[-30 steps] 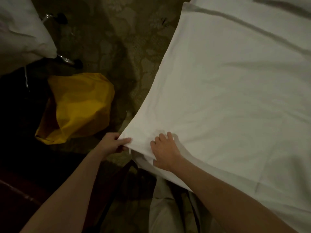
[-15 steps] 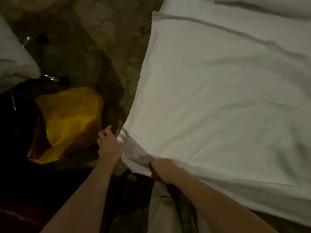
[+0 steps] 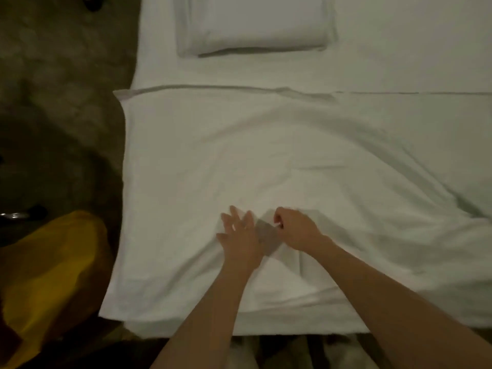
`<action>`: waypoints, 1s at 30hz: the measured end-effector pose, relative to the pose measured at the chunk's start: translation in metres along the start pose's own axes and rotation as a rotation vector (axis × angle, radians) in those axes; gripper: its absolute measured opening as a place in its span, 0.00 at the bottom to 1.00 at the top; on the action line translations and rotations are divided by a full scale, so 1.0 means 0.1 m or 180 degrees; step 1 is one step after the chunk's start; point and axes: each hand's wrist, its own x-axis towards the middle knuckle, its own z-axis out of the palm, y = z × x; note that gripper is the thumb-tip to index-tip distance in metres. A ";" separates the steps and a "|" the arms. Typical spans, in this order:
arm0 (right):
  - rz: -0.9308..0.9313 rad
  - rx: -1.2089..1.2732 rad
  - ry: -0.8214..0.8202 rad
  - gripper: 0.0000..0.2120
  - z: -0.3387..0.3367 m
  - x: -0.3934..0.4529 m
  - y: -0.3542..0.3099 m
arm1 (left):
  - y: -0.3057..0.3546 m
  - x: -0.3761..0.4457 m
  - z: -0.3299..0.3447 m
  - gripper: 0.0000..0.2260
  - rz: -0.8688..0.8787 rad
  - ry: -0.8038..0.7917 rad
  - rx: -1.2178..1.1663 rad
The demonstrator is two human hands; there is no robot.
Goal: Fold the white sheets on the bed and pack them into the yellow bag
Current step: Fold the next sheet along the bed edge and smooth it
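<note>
On the bed, left hand [image 3: 241,239] lies flat, fingers spread, on the wide white cotton sheet [image 3: 266,161]; right hand [image 3: 295,230] pinches its fabric.

Both bare forearms reach from the near edge toward the far side, converging near the middle; the left hand [image 3: 241,237] lies palm down with fingers straight and spread, pointing far and slightly left; the right hand [image 3: 294,230] sits just beside it on the right, knuckles up, fingers curled tight in a pinch, thumb side facing left.
</note>
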 end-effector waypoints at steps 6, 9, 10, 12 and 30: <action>-0.0009 0.0057 0.0571 0.09 -0.79 0.08 1.14 | 1.21 0.43 -0.15 0.34 0.0110 0.0276 0.0102; -0.0062 0.0088 0.1510 0.11 -1.31 0.07 1.78 | 1.84 0.62 -0.21 0.35 0.0294 0.0437 0.0416; 0.0001 0.0056 0.1806 0.12 -1.49 0.07 1.98 | 2.04 0.67 -0.23 0.34 0.0354 0.0478 0.0489; 0.0305 -0.0104 0.2067 0.16 -1.80 0.07 2.39 | 2.42 0.73 -0.25 0.34 0.0466 0.0502 0.0515; 0.0379 -0.0167 0.1000 0.08 -2.59 0.24 3.34 | 3.16 1.40 -1.16 0.26 0.0836 0.1963 -0.0262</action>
